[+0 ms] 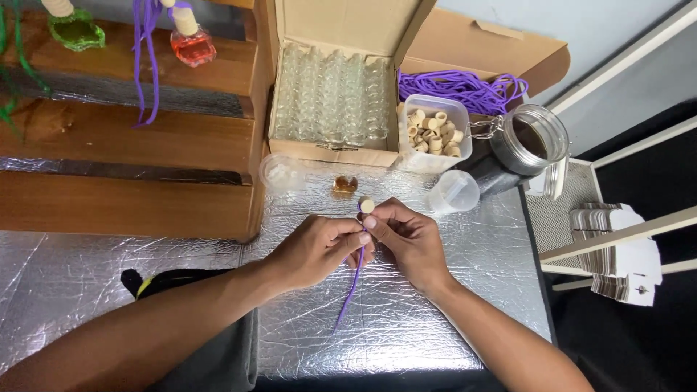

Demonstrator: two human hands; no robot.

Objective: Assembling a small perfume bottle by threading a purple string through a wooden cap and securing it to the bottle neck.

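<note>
wooden cap (367, 205) | pinched at right hand (409, 239) fingertips | purple cord (353, 279) below

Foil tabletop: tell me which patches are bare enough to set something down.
Bare foil table lies left of the left hand, below the wooden shelf, and right of the right hand toward the table edge. Crowded: the far strip, with the box of glass bottles, tub of wooden caps and metal jar.

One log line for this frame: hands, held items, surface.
left hand: pinching purple cord | right hand: holding wooden cap on cord | surface: foil-covered table
</note>
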